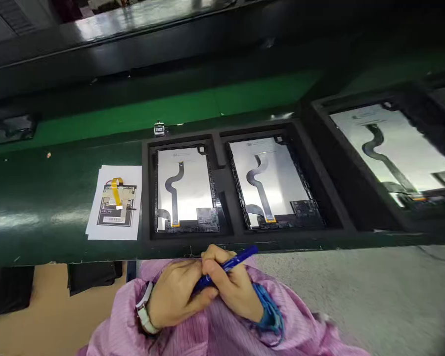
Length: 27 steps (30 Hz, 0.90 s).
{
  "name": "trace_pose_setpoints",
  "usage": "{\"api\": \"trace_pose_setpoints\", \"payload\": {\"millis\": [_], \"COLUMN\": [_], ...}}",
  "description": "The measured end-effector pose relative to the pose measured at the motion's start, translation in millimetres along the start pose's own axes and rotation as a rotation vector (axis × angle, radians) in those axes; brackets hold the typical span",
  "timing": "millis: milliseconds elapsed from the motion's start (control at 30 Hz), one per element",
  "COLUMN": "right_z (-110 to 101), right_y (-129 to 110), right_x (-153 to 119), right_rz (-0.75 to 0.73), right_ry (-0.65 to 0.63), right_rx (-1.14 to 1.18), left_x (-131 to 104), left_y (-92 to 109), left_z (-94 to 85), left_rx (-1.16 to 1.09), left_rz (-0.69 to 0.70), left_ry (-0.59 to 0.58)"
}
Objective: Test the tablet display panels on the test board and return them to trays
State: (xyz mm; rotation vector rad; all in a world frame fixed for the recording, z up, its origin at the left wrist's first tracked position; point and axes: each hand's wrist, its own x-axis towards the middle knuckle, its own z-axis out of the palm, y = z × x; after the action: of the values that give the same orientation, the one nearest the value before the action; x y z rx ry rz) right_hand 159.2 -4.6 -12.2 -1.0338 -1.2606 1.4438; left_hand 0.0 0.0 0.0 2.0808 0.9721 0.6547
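Observation:
A blue marker pen (244,258) is held at a slant in front of my body, just below the table edge. Its upper end sticks out past my right hand (232,282), whose fingers and thumb are closed around the barrel. My left hand (181,291) is closed on the pen's lower end, and the two hands touch. Beyond them, a black foam tray (222,198) holds two opened tablet screen assemblies, a left one (187,190) and a right one (269,180). Each has a silvery back and a dark wavy ribbon cable. Neither hand touches the tray.
White paper (93,230) at the left carries a printed or real battery-and-board unit (116,205) with a yellow flex cable. A small metal tally counter (159,129) sits behind the tray. Another tray at right holds a similar screen assembly (389,148). Dark sheets (92,277) lie below the table.

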Motion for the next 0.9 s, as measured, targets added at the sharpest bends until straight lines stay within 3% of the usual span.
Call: {"api": "trace_pose_setpoints", "payload": {"millis": [133, 300, 400, 433, 467, 533, 600, 633, 733, 900], "right_z": [3.3, 5.1, -19.6, -30.8, -41.0, -53.3, -50.3, -44.0, -19.5, -5.8], "right_y": [2.4, -8.0, -27.6, -33.9, -38.6, -41.2, -34.1, -27.9, -7.5, 8.6], "right_x": [1.1, 1.7, 15.3, 21.2, 27.0, 36.7, 44.1, 47.5, 57.7, 68.4], "right_rz": [0.058, 0.080, -0.121, -0.243, -0.293, -0.396, -0.356, -0.298, -0.137, 0.041], "right_ry": [0.092, 0.193, 0.448, 0.581, 0.617, 0.722, 0.592, 0.503, 0.319, 0.306], "right_rx": [0.011, 0.106, 0.117, 0.115, 0.113, 0.136, 0.085, 0.022, -0.204, -0.325], "left_x": [0.5, 1.1, -10.5, -16.0, -21.4, -28.1, -26.3, -22.1, -3.5, 14.6], "left_y": [2.1, 6.9, -1.8, -6.5, -11.4, -20.4, -28.0, -31.5, -42.1, -55.6], "left_z": [2.3, -7.3, -14.7, -17.5, -20.6, -27.2, -32.2, -33.4, -30.4, -15.9], "left_rx": [-0.157, -0.557, -0.890, -0.968, -0.988, -0.805, -0.402, -0.186, 0.297, 0.594], "left_rz": [-0.086, -0.268, -0.394, -0.424, -0.444, -0.432, -0.343, -0.280, -0.110, 0.017], "left_ry": [-0.032, -0.229, -0.354, -0.332, -0.252, 0.038, 0.329, 0.417, 0.508, 0.553]}}
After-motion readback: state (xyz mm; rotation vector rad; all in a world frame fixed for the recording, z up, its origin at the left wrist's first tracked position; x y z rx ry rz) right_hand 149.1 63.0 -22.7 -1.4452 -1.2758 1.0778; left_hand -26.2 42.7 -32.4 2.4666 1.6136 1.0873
